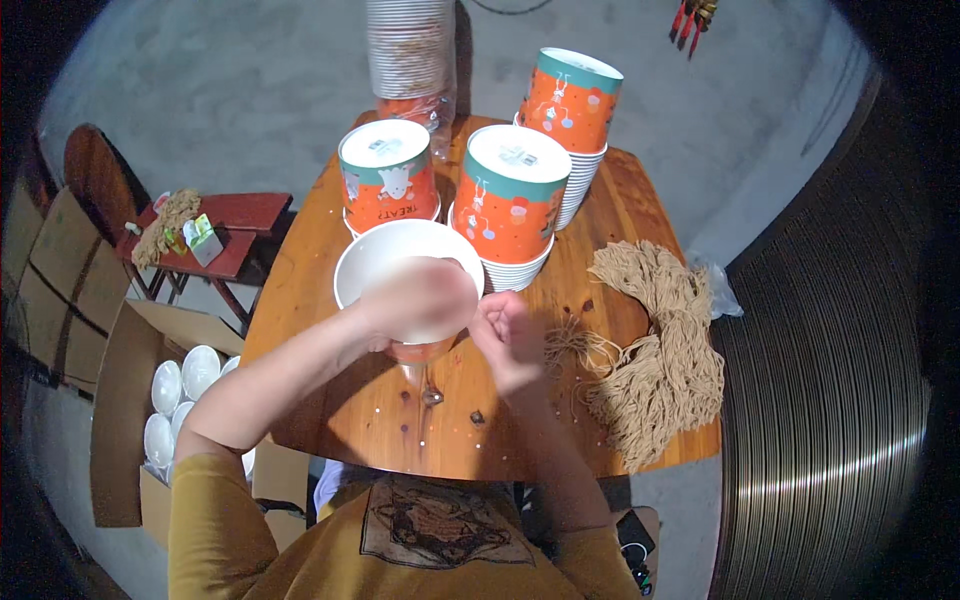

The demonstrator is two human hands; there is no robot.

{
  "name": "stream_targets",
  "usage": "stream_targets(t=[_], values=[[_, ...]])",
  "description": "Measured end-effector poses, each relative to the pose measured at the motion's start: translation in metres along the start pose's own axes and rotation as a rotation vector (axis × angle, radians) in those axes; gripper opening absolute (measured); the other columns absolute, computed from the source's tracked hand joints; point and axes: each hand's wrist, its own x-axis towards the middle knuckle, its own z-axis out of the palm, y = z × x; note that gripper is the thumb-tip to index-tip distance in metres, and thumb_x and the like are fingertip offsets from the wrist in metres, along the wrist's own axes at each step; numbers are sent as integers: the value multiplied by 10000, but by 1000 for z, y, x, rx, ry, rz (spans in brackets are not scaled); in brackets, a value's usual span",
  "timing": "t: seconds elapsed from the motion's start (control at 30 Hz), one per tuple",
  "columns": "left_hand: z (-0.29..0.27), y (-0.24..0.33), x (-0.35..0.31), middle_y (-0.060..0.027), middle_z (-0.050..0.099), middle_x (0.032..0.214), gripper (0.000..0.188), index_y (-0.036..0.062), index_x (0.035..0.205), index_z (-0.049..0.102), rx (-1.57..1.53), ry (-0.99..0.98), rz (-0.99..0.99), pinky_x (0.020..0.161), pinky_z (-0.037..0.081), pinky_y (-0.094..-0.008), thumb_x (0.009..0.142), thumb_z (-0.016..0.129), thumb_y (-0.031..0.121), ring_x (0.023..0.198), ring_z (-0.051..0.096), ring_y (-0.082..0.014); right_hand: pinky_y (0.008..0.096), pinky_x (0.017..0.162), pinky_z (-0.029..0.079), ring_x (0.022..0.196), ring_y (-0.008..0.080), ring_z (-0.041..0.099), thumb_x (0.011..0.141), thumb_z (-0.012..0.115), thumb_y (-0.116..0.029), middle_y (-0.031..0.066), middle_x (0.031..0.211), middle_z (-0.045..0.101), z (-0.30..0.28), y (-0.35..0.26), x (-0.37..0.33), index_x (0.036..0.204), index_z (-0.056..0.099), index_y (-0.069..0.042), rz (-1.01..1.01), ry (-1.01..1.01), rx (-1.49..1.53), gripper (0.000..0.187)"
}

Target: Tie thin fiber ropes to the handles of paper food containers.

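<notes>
1. Paper bucket (385, 252), white inside and orange outside, is being handled above the table's (320, 400) near half; the person's left arm is hiding much of it, so I cannot tell whether its base is touching the wood.
2. Left hand (425, 300) is blurring across the bucket's mouth; I cannot tell whether its fingers are clamping on anything.
3. Right hand (508, 340) is curling its fingers just beside the rim; whether they are pinching something, I cannot tell.
4. Beyond the bucket, three upside-down stacks (510, 210) in orange and green are crowding close, the middle one partly covering the back-right one. A plastic-wrapped stack (405, 50) is running out of view above.
5. Tan yarn (660, 380) is lying to the right, loose strands straggling toward the right forearm.
6. Specks and two small dark lumps (432, 397) are dotting the wooden top.
7. Leftward, an open carton (118, 430) is holding white containers (200, 370), the left arm overlapping some; a red bench (250, 207) is standing farther back.
8. Grey wall (250, 100) is backing everything, while a ribbed dark surface (830, 430) is curving along the right.
</notes>
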Motion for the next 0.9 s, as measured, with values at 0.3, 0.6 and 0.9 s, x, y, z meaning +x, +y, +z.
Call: stream_targets(t=[0.3, 0.6, 0.9], values=[[-5, 0, -1, -29, 544, 783, 127, 23, 937, 535, -208, -28, -103, 565, 442, -199, 819, 546, -22, 650, 532, -78, 257, 647, 448, 693, 94, 557, 927, 576, -154, 44, 746, 598, 3, -17, -10, 952, 601, -2, -58, -73, -123, 156], [-5, -2, 1, -27, 522, 825, 220, 20, 1009, 482, 37, -73, 114, 687, 446, -229, 817, 576, -29, 760, 533, -107, 226, 549, 371, 581, 72, 437, 884, 640, -191, -24, 640, 461, -15, 7, 4, 890, 596, -44, -156, 58, 266, 154], [1, 1, -10, -25, 487, 856, 238, 47, 1062, 482, 435, -20, 328, 753, 440, -268, 846, 577, 17, 816, 497, -117, 302, 524, 416, 532, 145, 472, 834, 659, -201, 58, 629, 505, -14, -9, 8, 863, 603, -47, -118, 99, -533, 166]])
